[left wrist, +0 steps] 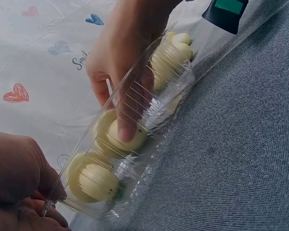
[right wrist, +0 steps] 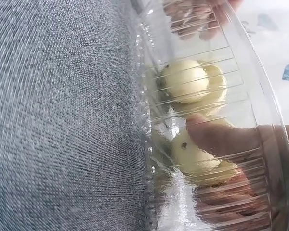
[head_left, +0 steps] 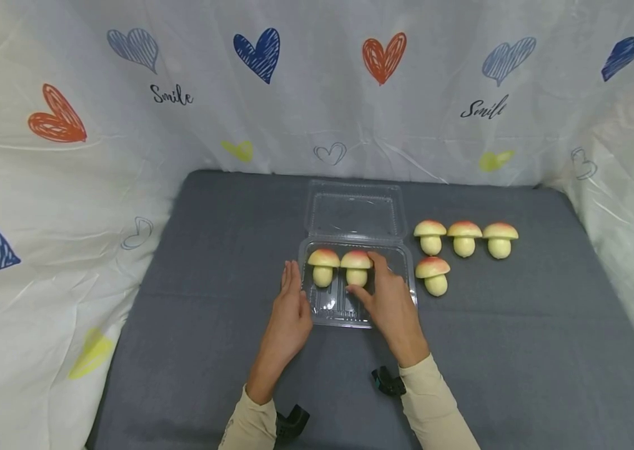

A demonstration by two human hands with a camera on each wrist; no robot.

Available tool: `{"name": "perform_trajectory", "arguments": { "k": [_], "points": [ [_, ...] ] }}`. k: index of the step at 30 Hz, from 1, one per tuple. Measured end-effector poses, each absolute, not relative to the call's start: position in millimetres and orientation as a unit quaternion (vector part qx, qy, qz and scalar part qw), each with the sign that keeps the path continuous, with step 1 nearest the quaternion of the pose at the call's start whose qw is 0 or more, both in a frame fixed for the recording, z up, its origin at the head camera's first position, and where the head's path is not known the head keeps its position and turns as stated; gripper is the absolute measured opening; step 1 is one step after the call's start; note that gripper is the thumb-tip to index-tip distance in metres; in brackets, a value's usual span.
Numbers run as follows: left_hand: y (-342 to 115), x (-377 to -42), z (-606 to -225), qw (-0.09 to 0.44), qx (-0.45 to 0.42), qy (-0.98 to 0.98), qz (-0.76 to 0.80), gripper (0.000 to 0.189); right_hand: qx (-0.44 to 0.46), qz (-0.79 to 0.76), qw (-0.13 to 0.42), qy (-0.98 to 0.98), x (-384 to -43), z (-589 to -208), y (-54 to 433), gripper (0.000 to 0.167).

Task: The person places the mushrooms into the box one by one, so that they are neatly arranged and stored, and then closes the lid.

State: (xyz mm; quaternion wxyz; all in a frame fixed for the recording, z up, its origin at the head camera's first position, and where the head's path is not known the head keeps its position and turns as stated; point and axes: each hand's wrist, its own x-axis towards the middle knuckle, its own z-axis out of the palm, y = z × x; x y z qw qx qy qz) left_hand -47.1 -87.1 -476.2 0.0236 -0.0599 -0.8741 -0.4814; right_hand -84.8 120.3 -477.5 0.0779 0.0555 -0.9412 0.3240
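Note:
A clear plastic clamshell box (head_left: 339,319) lies on the table with its lid (head_left: 356,212) laid back. Inside its tray, a mushroom-shaped piece (head_left: 323,275) with a pale stem and red-tinged cap sits at the left. Beside it is a second mushroom-shaped piece (head_left: 356,276), which my right hand (head_left: 398,309) pinches, thumb at the stem and fingers at the cap. My left hand (head_left: 290,315) rests along the tray's left edge, fingers extended. Through the clear wall in the left wrist view, the right thumb (left wrist: 127,132) presses the stem.
Right of the box, three more mushroom-shaped pieces stand in a row, the middle one (head_left: 465,239) between its neighbours. Another mushroom-shaped piece (head_left: 433,275) lies nearer, close to the tray's right edge. A grey cloth (head_left: 519,362) covers the table; a heart-printed curtain (head_left: 305,112) hangs behind.

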Motion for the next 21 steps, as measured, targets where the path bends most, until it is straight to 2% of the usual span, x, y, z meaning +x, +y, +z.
{"name": "perform_trajectory", "arguments": {
  "k": [15, 21],
  "points": [
    [-87, -47, -476, 0.027, -0.061, -0.873, -0.482, 0.061, 0.044, 0.337, 0.069, -0.938, -82, -474, 125, 0.084],
    [-87, -47, -475, 0.024, -0.055, -0.872, -0.487, 0.061, 0.045, 0.349, 0.067, -0.933, -80, -468, 130, 0.079]
  ]
}}
